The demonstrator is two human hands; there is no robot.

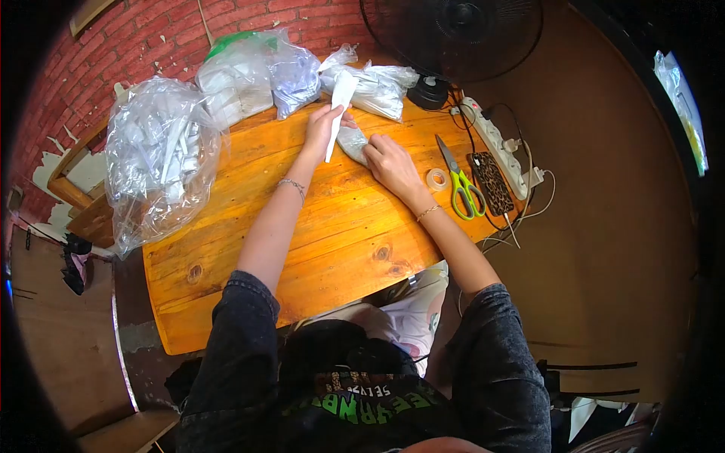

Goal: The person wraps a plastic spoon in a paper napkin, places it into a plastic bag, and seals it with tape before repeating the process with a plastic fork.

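Past the dark shirt (pixel 362 408) at six o'clock, work gently with the right hand (pixel 394 167), curled at the clear, crinkled packet (pixel 351 142) at twelve, hard to tell if pinching. With the left hand (pixel 320 128), closed round the white strip (pixel 342 93) just short of twelve, avoid creasing. Flat, narrow, slanting from seven toward one.

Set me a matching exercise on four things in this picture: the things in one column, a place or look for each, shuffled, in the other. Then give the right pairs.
Things
1. White strip
2. Scissors
3. Tape roll
4. Phone

Places and looks
A. Green handles
B. Leopard pattern
C. Held in the left hand
D. Between the right hand and the scissors

Pairs: 1-C; 2-A; 3-D; 4-B
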